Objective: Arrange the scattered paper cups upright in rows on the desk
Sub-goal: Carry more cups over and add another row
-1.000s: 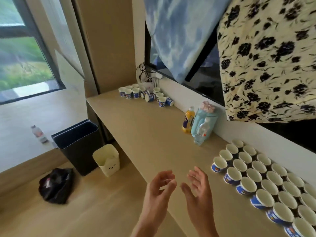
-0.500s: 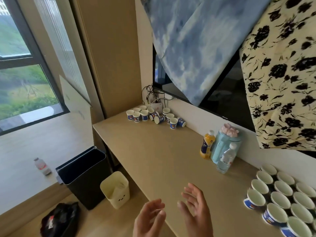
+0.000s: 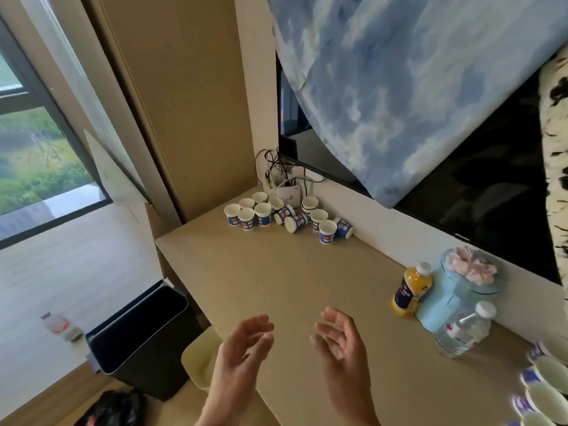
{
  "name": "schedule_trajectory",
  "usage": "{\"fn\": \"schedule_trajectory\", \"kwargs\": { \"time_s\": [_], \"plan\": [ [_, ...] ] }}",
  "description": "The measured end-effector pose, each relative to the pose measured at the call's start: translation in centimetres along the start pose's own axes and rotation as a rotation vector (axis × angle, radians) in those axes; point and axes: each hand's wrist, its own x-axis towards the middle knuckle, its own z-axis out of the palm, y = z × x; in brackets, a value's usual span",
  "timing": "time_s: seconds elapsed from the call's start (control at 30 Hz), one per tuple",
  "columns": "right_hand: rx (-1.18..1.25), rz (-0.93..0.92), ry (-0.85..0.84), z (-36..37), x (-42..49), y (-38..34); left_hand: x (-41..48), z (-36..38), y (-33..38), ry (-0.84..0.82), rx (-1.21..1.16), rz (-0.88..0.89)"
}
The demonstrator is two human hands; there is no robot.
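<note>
A loose cluster of several blue-and-white paper cups (image 3: 263,214) sits at the far left corner of the desk (image 3: 276,281); most stand upright, and a few such as one cup on its side (image 3: 295,223) lie tipped over. Part of the arranged rows of cups (image 3: 545,392) shows at the lower right edge. My left hand (image 3: 246,348) and my right hand (image 3: 341,342) hover open over the near desk edge, palms facing each other, holding nothing, far from the cluster.
An orange juice bottle (image 3: 412,290), a light blue jar (image 3: 458,290) and a clear water bottle (image 3: 464,332) stand by the wall on the right. A white box with cables (image 3: 287,192) sits behind the cluster. A black bin (image 3: 141,336) and a cream bin (image 3: 199,358) stand on the floor.
The view has swung left and nearer to the far cluster; the arranged rows slid mostly out of frame at the right. Both hands stay open and empty, now spread slightly wider apart.
</note>
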Motion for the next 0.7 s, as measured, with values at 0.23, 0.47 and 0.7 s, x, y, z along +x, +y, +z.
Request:
{"fn": "schedule_trajectory", "kwargs": {
  "time_s": [0.23, 0.47, 0.7],
  "plan": [
    [-0.023, 0.12, 0.133, 1.7, 6.7, 2.1, 10.9, 1.8, -1.8, -0.149, -0.065, -0.115],
    [-0.222, 0.228, 0.249, 5.7, 17.6, 3.8, 23.2, 2.3, -2.2, -0.351, -0.068, -0.196],
    [-0.536, 0.329, 0.196, 7.3, 33.1, 6.5, 33.3, 2.7, -2.3, -0.44, -0.083, -0.243]
  ]
}}
